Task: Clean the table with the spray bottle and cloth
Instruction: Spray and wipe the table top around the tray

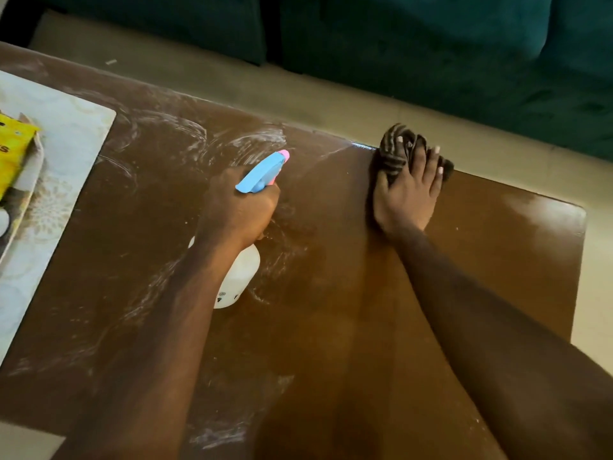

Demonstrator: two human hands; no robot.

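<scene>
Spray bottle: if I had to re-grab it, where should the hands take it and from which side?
Grip the narrow neck just under the blue trigger head, where the left hand holds the spray bottle now. Come from the near side, behind the pink nozzle, so a finger reaches the trigger; the wide white body looks harder to close around.

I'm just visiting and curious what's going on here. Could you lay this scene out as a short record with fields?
activity: cleaning a brown table
left hand: gripping a spray bottle, blue and pink nozzle aimed at the far edge
right hand: pressing a dark striped cloth on the table's far edge
surface: white smears on the left and middle, cleaner and glossy on the right
also on table: pale placemat with a yellow box
behind: green sofa
</scene>
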